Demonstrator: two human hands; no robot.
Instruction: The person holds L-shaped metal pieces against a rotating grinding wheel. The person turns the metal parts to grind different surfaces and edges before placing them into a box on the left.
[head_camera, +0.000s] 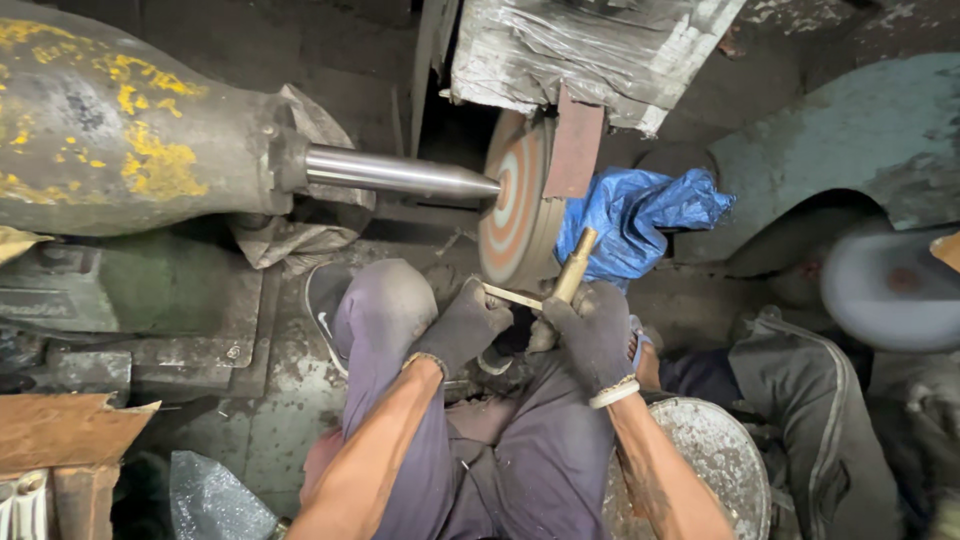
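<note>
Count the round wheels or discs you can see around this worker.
2: a striped wheel on the shaft above the gloved hands, and a grey disc at the right edge. Others may be hidden.

Dim workshop light, approx. from above and front. Bright glare on the steel shaft (400, 172) at upper centre and on the plastic wrap (590, 45) at top. Deep shadows at top centre and bottom left. Wide-angle distortion bends the edges. Centre is sharp; the grey wheel (890, 290) at right is a bit blurred.
</note>
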